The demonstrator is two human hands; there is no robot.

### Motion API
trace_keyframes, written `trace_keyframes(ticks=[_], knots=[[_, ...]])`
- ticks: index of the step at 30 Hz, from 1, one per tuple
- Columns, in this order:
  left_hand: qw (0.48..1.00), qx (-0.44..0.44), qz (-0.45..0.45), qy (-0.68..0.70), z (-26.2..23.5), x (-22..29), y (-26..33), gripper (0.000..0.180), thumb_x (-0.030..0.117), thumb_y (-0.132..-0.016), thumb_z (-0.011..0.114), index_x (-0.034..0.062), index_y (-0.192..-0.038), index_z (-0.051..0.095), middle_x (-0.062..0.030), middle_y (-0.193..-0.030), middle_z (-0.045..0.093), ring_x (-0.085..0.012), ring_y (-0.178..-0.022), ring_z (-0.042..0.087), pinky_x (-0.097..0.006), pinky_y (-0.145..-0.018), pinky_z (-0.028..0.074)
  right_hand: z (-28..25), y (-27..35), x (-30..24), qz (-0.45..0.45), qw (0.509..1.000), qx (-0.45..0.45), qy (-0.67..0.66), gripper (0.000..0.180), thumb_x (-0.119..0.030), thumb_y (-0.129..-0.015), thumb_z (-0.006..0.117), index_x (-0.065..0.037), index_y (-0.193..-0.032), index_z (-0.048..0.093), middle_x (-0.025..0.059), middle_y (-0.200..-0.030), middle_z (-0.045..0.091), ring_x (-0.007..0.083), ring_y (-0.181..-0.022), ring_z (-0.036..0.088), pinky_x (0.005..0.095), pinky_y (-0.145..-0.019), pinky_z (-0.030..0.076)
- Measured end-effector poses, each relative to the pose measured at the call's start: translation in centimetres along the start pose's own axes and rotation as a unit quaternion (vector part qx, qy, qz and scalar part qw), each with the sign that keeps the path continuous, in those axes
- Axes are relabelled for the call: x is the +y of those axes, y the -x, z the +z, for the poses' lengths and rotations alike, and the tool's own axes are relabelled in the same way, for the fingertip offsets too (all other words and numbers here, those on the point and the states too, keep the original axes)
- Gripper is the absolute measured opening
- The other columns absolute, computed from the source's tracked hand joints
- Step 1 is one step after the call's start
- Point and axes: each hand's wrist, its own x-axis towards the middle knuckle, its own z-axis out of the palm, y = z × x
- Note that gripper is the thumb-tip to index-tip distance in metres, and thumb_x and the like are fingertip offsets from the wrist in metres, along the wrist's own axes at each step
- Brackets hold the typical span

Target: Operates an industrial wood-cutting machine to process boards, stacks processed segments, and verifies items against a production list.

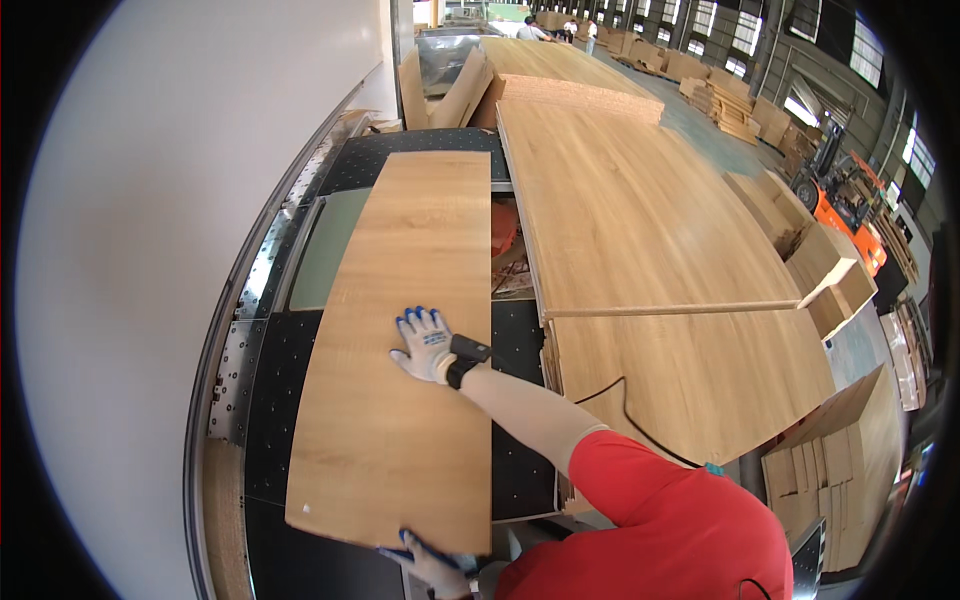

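A long wood-grain board (400, 240) lies lengthwise on the black-topped machine table (270, 400). My right hand (425, 345), in a white glove with blue fingertips, rests flat on the middle of its top face, fingers spread. A dark device is strapped at that wrist. At the board's near edge is my left hand (430, 568), also gloved. One blue fingertip of it shows over the edge, and the rest of its grip is partly hidden. Just right of this board stand stacks of larger wood-grain panels (640, 210).
A pale wall-like panel (150, 250) and a metal rail (265, 270) run along the left. More panels (570, 62) are piled behind. At right are cardboard pieces (830, 460) and an orange forklift (845, 220). People (570, 30) stand far back. A black cable (640, 425) crosses the near stack.
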Motion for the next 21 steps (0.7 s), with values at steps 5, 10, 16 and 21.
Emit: trace_keyframes(ticks=[5,10,16,21], knots=[[0.997,-0.070,0.019,-0.033,9.8,-4.8,-3.6,0.092,0.029,-0.104,0.066,0.0018,-0.165,0.002,-0.0209,-0.155,0.044,-0.0301,-0.133,0.050,-0.043,-0.115,0.040,-1.7,1.5,6.6,0.047,0.998,0.042,0.017,0.077,-0.054,-0.098,0.050,0.000,-0.153,0.042,0.0240,-0.161,0.037,0.0415,-0.152,0.029,0.0535,-0.126,0.017],[0.993,-0.057,0.011,-0.099,19.4,-5.3,-4.5,0.092,0.024,-0.102,0.069,0.0020,-0.164,0.005,-0.0197,-0.155,0.043,-0.0290,-0.130,0.051,-0.044,-0.112,0.044,-3.0,1.9,9.8,0.078,0.995,0.063,0.023,0.076,-0.053,-0.098,0.051,0.001,-0.151,0.045,0.0231,-0.160,0.039,0.0410,-0.152,0.030,0.0530,-0.126,0.018],[0.998,-0.020,0.007,-0.056,22.7,-9.9,-7.7,0.096,0.018,-0.100,0.071,0.0025,-0.164,0.001,-0.0219,-0.151,0.048,-0.0304,-0.126,0.056,-0.045,-0.111,0.046,-2.5,1.9,10.9,0.073,0.993,0.090,-0.001,0.075,-0.054,-0.094,0.054,0.000,-0.147,0.050,0.0231,-0.154,0.048,0.0392,-0.148,0.037,0.0527,-0.125,0.020],[0.987,-0.156,0.039,0.023,24.4,-7.9,-6.4,0.083,0.018,-0.102,0.067,0.0108,-0.164,0.012,-0.0191,-0.150,0.046,-0.0259,-0.129,0.051,-0.042,-0.111,0.044,-1.4,2.7,10.3,0.003,0.969,0.236,-0.079,0.053,-0.042,-0.096,0.057,0.000,-0.128,0.060,0.0247,-0.133,0.060,0.0415,-0.129,0.053,0.0519,-0.115,0.035]])
